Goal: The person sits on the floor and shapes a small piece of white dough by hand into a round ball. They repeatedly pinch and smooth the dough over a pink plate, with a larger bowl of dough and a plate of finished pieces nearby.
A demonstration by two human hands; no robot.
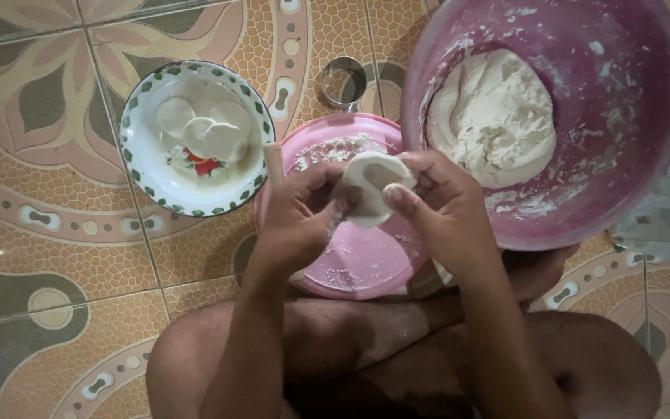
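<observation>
Left hand (298, 221) | right hand (437, 208) | both grips clamped on dough disc (372, 186) | above pink lid (358, 260) | dough bowl (630, 194) adjacent

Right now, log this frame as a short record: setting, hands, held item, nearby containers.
setting: patterned tile floor, person seated
left hand: fingers on dough disc
right hand: also grips disc
large bowl: pink, holds dough mass
plate: white, green rim, several flat discs
pink lid: floured, under hands
metal ring cutter: on floor
</observation>
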